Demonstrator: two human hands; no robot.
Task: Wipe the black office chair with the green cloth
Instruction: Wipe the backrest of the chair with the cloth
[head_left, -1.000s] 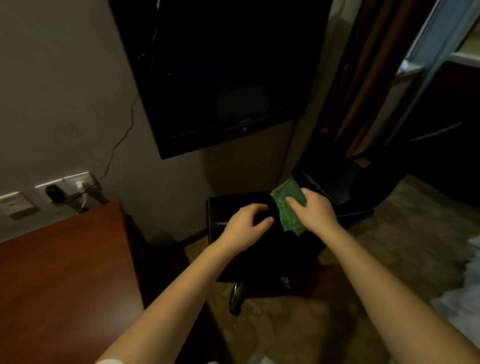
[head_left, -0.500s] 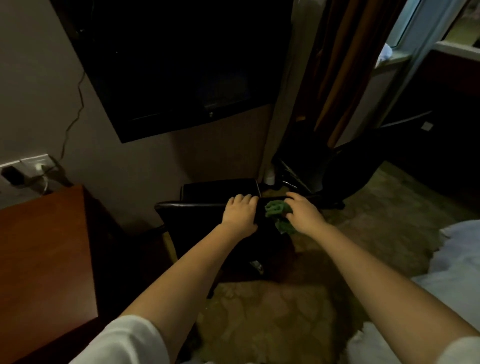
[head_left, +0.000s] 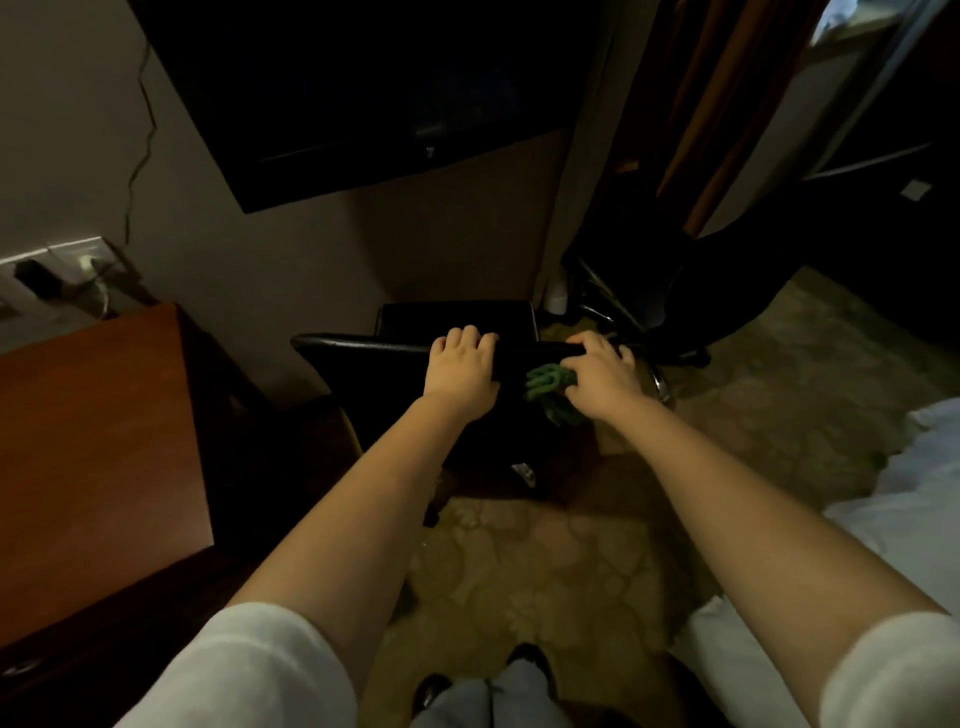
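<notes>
Both hands now up on chair (head_left: 363, 358) top edge: left hand (head_left: 461, 371) clamped bare, right hand (head_left: 602, 376) closed on bunched cloth (head_left: 545, 384). Wiping paused, likely repositioning chair.

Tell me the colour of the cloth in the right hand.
Green cloth, seen in the head view.

Both hands on chair (head_left: 363, 358) back; R hand (head_left: 602, 376) holds green cloth (head_left: 545, 384).

No text, label or number is legible anywhere.
</notes>
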